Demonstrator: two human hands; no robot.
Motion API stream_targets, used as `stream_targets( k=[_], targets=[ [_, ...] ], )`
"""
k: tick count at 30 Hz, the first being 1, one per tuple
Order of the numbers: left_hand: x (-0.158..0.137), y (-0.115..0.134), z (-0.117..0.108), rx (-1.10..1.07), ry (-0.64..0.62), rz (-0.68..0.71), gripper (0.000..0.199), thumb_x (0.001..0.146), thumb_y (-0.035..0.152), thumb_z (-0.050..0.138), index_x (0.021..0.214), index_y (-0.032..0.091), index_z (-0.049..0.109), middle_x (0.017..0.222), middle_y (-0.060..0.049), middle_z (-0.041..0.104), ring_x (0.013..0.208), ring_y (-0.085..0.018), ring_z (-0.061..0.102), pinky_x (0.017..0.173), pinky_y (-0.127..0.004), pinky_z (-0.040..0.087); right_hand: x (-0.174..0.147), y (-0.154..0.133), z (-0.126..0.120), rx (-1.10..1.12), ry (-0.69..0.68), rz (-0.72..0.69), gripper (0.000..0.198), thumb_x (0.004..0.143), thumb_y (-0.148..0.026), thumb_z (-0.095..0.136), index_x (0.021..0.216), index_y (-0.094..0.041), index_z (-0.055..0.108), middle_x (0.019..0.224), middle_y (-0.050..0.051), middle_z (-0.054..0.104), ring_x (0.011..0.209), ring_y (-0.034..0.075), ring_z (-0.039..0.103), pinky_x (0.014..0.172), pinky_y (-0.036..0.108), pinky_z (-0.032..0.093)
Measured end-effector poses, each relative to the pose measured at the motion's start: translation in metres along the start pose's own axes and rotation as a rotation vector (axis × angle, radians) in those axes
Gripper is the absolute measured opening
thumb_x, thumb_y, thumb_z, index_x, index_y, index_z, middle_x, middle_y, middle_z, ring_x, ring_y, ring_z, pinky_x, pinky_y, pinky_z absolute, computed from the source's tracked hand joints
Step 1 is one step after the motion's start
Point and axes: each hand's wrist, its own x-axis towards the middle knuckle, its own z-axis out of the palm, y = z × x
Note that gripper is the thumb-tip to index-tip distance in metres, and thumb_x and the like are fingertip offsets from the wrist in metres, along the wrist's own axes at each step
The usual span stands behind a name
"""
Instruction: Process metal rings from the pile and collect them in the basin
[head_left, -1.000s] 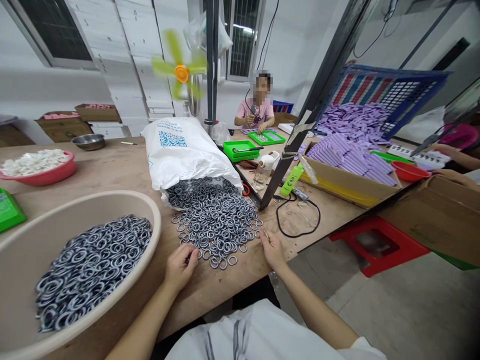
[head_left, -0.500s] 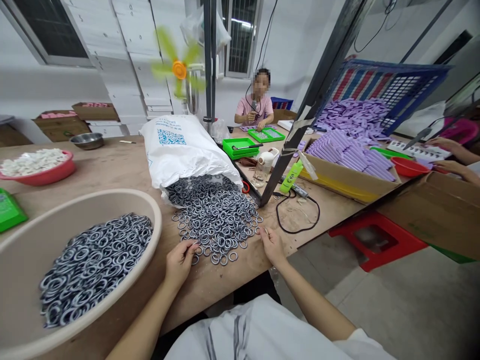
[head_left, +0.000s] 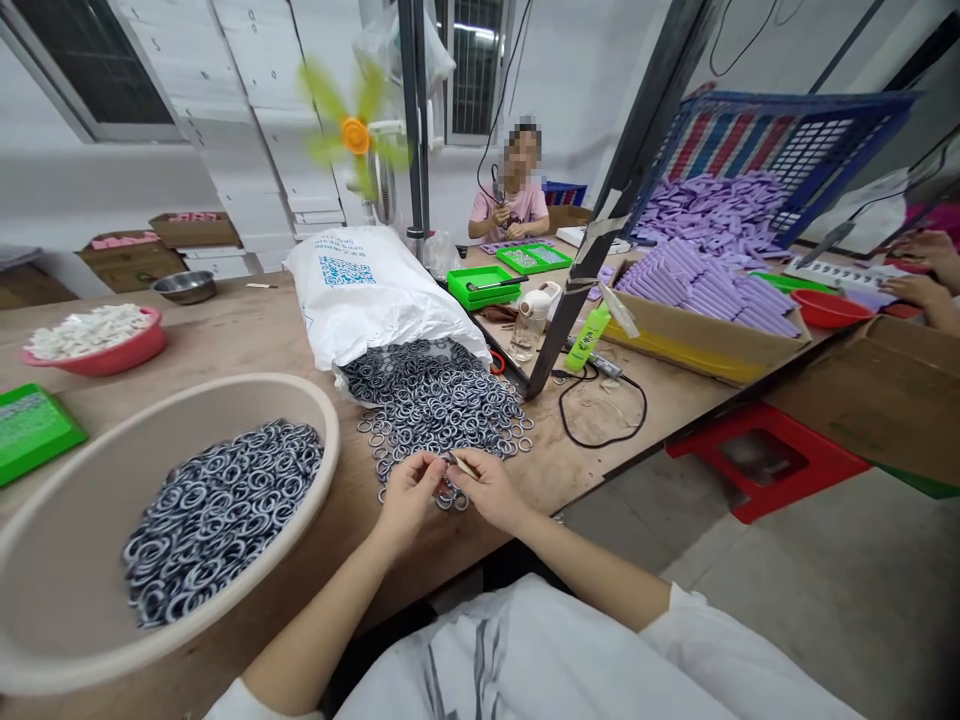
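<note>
In front of my body both hands meet over the near edge of a heap of grey rings (head_left: 450,410). My left hand (head_left: 411,492) pinches a dark ring (head_left: 448,459), mostly covered by the fingertips. Fingers of my right hand (head_left: 491,492) are closed on a thin, pale, pointed stick (head_left: 466,467), its tip close to the ring. Whether the tip touches the ring I cannot tell. The heap spills from the mouth of a white sack (head_left: 375,300) lying on its side. To the left, a large beige basin (head_left: 330,440) holds many similar rings.
A slanted metal post (head_left: 600,240) rises right of the sack, near a looped black cable (head_left: 645,400) and a green bottle (head_left: 588,338). Purple pieces (head_left: 697,280) fill a carton. A red basin (head_left: 142,345) stands left. Across the wooden table (head_left: 255,320) sits a co-worker (head_left: 525,200).
My hands, apart at either side of the heap before, have come together at its near edge. The view has shifted slightly. The co-worker's hands have moved a little.
</note>
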Motion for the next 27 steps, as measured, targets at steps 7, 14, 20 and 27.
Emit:
stream_targets(
  k=[7,14,20,27],
  targets=[
    [0.009,-0.006,0.0,-0.355,0.042,-0.269,0.052,0.059,0.057,0.083,0.077,0.017,0.055,0.065,0.004,0.058,0.053,-0.009,0.055,0.051,-0.02,0.044,0.006,0.013,0.014,0.093,0.093,0.096,0.031,0.082,-0.05,0.067,0.075,-0.02,0.062,0.068,-0.002,0.059,0.064,0.013,0.052,0.062,0.026,0.044],
    [0.005,-0.009,-0.006,-0.342,-0.033,-0.275,0.049,0.068,0.059,0.077,0.085,0.019,0.053,0.062,0.006,0.057,0.046,-0.007,0.051,0.046,-0.02,0.04,0.013,0.007,0.019,0.207,-0.039,0.166,0.035,0.08,-0.054,0.068,0.075,-0.021,0.058,0.064,-0.003,0.062,0.057,0.014,0.059,0.057,0.028,0.049],
    [0.005,-0.014,-0.009,-0.247,-0.065,-0.215,0.053,0.069,0.069,0.07,0.072,0.018,0.054,0.062,0.003,0.055,0.05,-0.009,0.05,0.048,-0.022,0.04,0.019,0.01,0.024,0.294,-0.034,0.171,0.03,0.081,-0.049,0.069,0.084,-0.023,0.054,0.063,-0.006,0.059,0.053,0.013,0.059,0.054,0.027,0.049],
    [0.003,-0.016,-0.007,-0.273,-0.027,-0.191,0.055,0.069,0.07,0.069,0.072,0.017,0.055,0.058,0.004,0.05,0.048,-0.008,0.045,0.047,-0.022,0.037,0.017,0.018,0.029,0.217,-0.051,0.153,0.036,0.075,-0.043,0.076,0.1,-0.022,0.061,0.078,-0.003,0.061,0.059,0.011,0.058,0.058,0.026,0.05]
  ],
)
